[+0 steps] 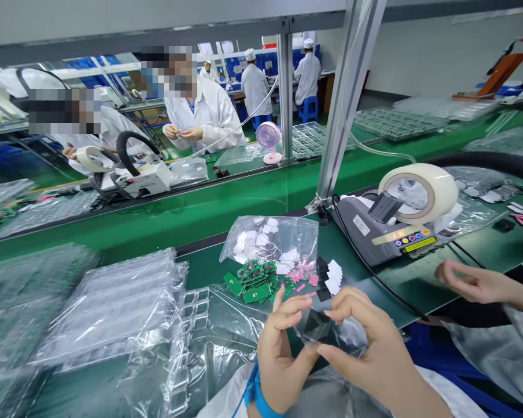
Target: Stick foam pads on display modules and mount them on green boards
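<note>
My left fingers [287, 319] and right fingers [346, 303] pinch a dark piece [316, 326]. Circuit boards [256, 290] and a clear bag [304, 237] lie beyond.

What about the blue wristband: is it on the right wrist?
No, the blue wristband sits around the wrist of the left hand.

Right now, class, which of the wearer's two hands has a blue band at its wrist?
The left hand, pinching the see-through film: a blue band shows at its wrist. The right hand, pinching the same film, shows no band.
</note>
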The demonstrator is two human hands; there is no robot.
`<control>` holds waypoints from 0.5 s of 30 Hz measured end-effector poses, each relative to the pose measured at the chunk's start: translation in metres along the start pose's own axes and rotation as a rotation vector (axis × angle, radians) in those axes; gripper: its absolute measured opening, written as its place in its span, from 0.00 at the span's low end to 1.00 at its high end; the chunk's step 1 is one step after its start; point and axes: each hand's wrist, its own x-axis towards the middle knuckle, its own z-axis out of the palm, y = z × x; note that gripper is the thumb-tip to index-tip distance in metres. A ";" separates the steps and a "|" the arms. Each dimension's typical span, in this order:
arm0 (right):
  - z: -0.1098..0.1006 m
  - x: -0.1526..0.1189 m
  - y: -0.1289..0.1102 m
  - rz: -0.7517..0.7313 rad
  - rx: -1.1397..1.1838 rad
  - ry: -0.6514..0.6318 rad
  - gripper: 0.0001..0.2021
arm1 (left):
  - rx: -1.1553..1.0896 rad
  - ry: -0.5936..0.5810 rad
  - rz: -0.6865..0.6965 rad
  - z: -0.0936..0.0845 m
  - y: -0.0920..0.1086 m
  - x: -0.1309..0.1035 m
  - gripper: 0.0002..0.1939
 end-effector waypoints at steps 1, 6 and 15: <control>0.001 -0.001 0.000 0.017 0.003 -0.016 0.10 | 0.002 0.010 0.002 0.001 0.000 -0.001 0.19; 0.004 -0.003 0.003 0.115 0.056 -0.084 0.10 | 0.023 0.068 0.017 0.005 -0.001 -0.005 0.20; 0.021 -0.002 0.011 -0.039 -0.223 -0.007 0.09 | -0.093 0.274 -0.385 0.010 -0.007 -0.004 0.13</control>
